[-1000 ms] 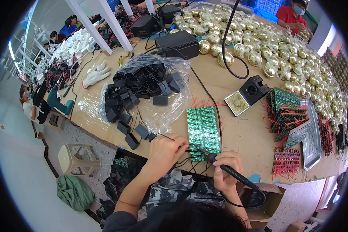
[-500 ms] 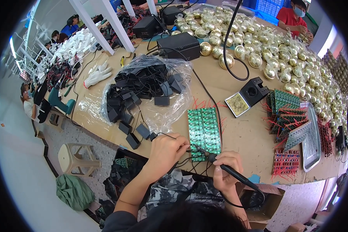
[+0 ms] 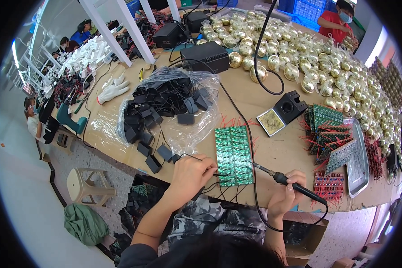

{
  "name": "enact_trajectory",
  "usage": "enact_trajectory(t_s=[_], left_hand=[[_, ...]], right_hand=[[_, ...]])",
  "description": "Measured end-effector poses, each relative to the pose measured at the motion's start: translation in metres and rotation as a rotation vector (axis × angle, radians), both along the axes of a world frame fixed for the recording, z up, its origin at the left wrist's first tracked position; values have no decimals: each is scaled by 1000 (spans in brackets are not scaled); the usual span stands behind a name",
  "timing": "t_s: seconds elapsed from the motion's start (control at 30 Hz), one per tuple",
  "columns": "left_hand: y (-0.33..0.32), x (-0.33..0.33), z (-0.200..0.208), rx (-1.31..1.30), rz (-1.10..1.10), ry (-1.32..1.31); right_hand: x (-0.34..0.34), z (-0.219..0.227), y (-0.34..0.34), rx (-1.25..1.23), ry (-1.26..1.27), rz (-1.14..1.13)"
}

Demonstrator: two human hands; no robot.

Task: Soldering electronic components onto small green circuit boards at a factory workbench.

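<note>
A green circuit board panel (image 3: 233, 154) lies flat near the table's front edge, with red wires at its far edge and black wires along its near edge. My left hand (image 3: 191, 172) is closed in a pinch at the panel's left edge. A thin black wire (image 3: 193, 156) runs from that hand toward a small black box (image 3: 176, 158). My right hand (image 3: 288, 195) grips a soldering iron (image 3: 291, 183) by its black handle, right of the panel. Its metal tip points left, at the panel's right edge; whether it touches cannot be told.
Behind the panel, a plastic bag (image 3: 179, 136) holds several black boxes. A soldering iron stand (image 3: 286, 111) with a sponge tray is to its right. Wired boards (image 3: 328, 123) and a metal tray (image 3: 359, 172) lie farther right. Gold balls (image 3: 295, 62) cover the far right.
My right hand has moved right with the soldering iron, drawing its tip from the panel's left part to its right edge. The left hand has hardly moved.
</note>
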State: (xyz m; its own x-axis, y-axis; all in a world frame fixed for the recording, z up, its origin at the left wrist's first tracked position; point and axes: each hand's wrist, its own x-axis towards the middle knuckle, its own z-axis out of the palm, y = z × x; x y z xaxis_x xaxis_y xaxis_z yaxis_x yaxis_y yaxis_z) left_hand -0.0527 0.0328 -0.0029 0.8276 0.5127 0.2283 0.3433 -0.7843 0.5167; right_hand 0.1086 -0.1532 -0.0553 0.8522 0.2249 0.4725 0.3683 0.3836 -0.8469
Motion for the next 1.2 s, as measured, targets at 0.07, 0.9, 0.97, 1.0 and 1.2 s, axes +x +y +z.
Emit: enact_trajectory(t_s=[0.07, 0.9, 0.97, 1.0, 1.2], left_hand=[[0, 1, 0, 0, -7, -3], [-18, -8, 16, 207, -18, 3], [-32, -20, 35, 262, -39, -17], [-37, -30, 49, 80, -102, -6], [-11, -26, 68, 262, 100, -215]], right_hand=[[-1, -3, -1, 25, 10, 7], [-1, -5, 0, 47, 3, 3], [0, -8, -2, 55, 10, 8], [1, -8, -2, 54, 11, 3], [-1, -4, -1, 75, 8, 0]])
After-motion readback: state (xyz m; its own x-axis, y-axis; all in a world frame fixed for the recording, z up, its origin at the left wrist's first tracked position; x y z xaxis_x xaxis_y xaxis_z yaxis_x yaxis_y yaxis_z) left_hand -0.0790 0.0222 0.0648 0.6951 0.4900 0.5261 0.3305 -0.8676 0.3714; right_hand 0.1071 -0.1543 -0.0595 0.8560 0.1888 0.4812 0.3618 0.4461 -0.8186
